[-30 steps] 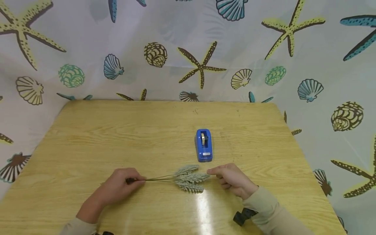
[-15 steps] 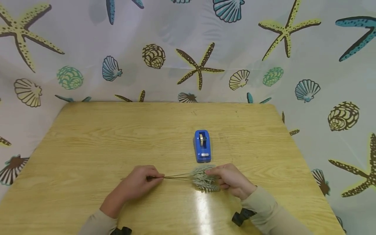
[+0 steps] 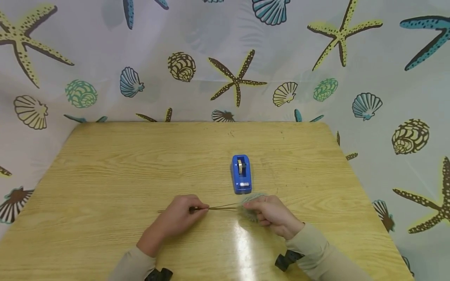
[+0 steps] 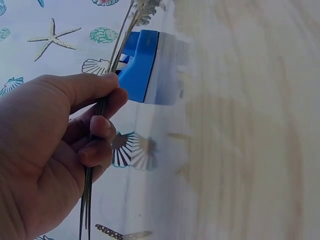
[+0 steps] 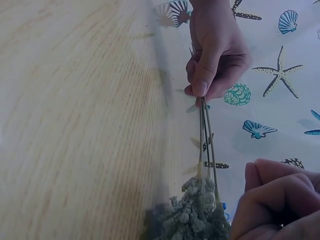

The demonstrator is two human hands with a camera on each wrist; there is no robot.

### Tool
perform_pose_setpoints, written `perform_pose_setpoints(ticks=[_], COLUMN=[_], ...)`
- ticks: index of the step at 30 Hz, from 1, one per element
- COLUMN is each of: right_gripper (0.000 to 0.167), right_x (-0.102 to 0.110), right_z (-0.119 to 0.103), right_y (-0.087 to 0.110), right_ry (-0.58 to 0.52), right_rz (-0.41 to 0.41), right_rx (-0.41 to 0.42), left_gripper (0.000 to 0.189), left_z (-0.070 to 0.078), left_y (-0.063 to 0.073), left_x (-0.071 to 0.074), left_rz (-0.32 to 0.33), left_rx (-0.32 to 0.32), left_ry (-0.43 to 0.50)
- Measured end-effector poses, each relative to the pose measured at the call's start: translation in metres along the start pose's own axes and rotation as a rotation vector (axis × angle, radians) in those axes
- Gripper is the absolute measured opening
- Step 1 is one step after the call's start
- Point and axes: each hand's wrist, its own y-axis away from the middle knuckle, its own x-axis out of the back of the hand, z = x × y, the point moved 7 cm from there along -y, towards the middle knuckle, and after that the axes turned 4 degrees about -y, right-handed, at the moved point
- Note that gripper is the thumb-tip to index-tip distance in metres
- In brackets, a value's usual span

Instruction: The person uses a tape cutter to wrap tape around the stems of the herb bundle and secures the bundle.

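Your left hand [image 3: 181, 216] is clamped on the bunch of thin brown stems [image 3: 223, 208], whose fluffy grey-green heads [image 5: 197, 212] point toward your right hand [image 3: 275, 214]. This right hand has its fingers curled close at the heads, but I cannot tell whether it grips anything. Beyond the bunch, the blue tape dispenser [image 3: 241, 181] with its pale roll stands on the yellowish wood-grain table [image 3: 140, 164].
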Motion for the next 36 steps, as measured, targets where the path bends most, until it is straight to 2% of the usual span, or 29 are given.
perform_pose_setpoints(ticks=[3,8,17,26,36], right_gripper=[0.027,0.028,0.037,0.038,0.036], right_x=[0.001,0.004,0.003,-0.001,0.001], right_z=[0.001,0.002,0.004,0.007,0.01], right_y=[-0.001,-0.001,-0.001,-0.003,-0.002], right_ry=[0.012,0.024,0.047,0.025,0.007], right_rz=[0.006,0.024,0.043,0.049,0.067], right_rx=[0.003,0.01,0.006,0.005,0.015], left_gripper=[0.012,0.011,0.01,0.01,0.01], left_z=[0.004,0.011,0.019,0.027,0.043], left_y=[-0.007,-0.017,-0.027,-0.038,-0.053], left_x=[-0.004,-0.011,-0.014,-0.024,-0.037], left_rz=[0.002,-0.006,0.005,-0.015,-0.025], left_rx=[0.0,-0.011,-0.031,-0.015,-0.045], left_ry=[-0.006,-0.019,-0.04,-0.042,-0.038])
